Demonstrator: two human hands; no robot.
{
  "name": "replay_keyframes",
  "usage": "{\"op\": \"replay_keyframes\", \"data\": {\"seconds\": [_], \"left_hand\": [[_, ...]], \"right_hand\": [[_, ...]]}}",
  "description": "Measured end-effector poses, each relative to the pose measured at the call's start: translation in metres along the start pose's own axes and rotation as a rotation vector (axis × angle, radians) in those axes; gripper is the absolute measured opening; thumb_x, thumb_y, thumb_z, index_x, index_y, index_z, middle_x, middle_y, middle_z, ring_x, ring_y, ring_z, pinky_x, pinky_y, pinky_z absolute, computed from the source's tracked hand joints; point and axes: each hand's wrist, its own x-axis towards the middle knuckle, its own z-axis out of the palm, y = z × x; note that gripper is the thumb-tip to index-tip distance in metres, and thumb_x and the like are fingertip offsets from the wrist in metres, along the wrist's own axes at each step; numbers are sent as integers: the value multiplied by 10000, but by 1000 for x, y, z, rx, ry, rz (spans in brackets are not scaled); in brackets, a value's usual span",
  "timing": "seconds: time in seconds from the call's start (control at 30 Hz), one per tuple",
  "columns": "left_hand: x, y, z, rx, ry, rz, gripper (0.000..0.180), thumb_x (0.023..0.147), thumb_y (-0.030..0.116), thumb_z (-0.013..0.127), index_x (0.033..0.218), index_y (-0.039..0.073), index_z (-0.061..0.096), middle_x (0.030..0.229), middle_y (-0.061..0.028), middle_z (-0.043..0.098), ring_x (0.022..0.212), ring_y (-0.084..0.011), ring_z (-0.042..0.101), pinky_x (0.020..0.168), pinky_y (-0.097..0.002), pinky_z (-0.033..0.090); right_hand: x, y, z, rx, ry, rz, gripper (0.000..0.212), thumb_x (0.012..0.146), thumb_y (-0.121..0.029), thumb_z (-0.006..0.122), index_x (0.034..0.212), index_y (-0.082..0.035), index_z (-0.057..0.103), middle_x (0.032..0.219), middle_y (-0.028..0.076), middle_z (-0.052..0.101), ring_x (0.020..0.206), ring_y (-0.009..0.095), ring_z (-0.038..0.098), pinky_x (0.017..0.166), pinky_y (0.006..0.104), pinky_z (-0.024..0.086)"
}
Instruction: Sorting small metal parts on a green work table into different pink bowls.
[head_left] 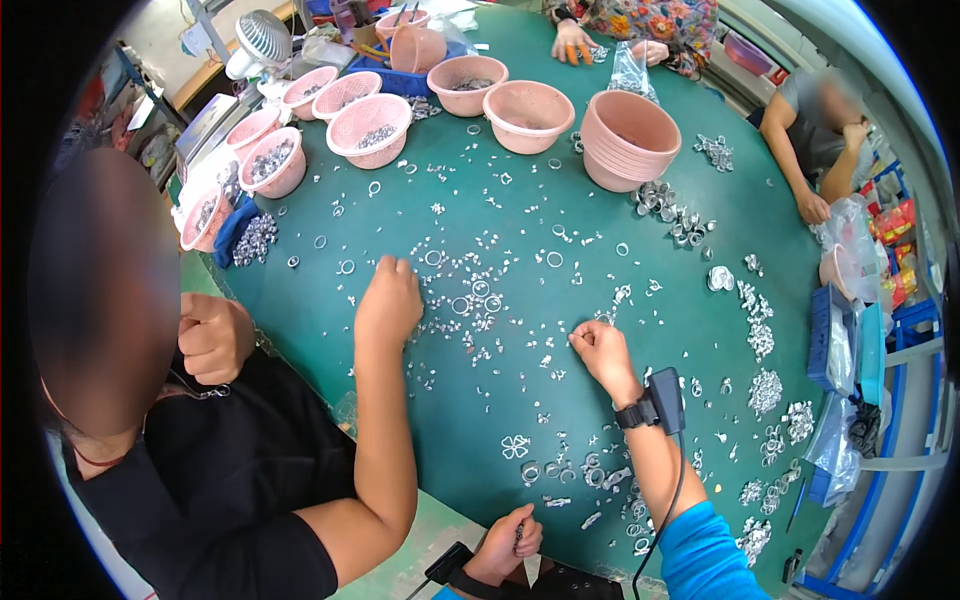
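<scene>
My left hand (508, 543) is curled closed by the table's near edge, and small dark-silver metal pieces show between its fingers. Farther out, over the green tabletop, my right hand (603, 352) is closed in a pinch; whatever its fingertips hold is too small or hidden to name. A silver ring (604, 318) lies just beyond its knuckles. Left of that hand, many tiny silver pieces (470, 330) are scattered with several thin rings (461, 305). Between my hands lie a flower-shaped silver piece (515, 446) and more silver rings (594, 472).
A co-worker in black sits at my left, one hand (390, 300) on the table. Pink baskets (368, 135) and a stack of pink bowls (628, 140) stand at the far side. Piles of silver parts (765, 390) line the right edge. Two other people sit across.
</scene>
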Motion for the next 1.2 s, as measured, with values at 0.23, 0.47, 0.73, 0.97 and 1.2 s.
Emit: {"op": "replay_keyframes", "data": {"seconds": [0.23,0.47,0.73,0.97,1.2], "left_hand": [[1,-1,3,14,16,6,437,865,256,297,465,82,317,409,2,256,363,-93,228,335,-202,192],[3,-1,2,-13,-37,11,418,869,256,310,489,83,338,427,5,270,362,-84,231,331,-198,181],[1,-1,-2,-5,-27,20,420,865,261,315,486,83,335,417,4,264,356,-85,229,329,-199,181],[2,0,0,-30,-26,19,421,866,257,312,487,75,334,419,-3,270,355,-87,236,328,-197,185],[1,4,4,-34,28,20,412,869,248,307,496,74,333,429,-6,272,358,-87,242,330,-195,188]], "right_hand": [[-7,-2,-9,424,-14,124,136,736,-138,581,706,-9,552,606,-53,502,505,46,430,466,170,337],[-1,5,0,38,-7,-22,116,731,-108,559,702,-1,527,609,11,516,507,95,456,468,237,362],[-8,2,-18,1070,-263,302,23,752,-53,507,755,-32,498,701,20,517,602,100,461,552,216,377],[-19,-1,0,-119,-130,-74,101,706,-107,588,701,-18,541,618,27,503,546,89,461,494,242,373],[-9,-19,-18,1193,-306,396,62,755,-27,480,807,-2,502,719,61,529,587,121,479,512,227,403]]}}
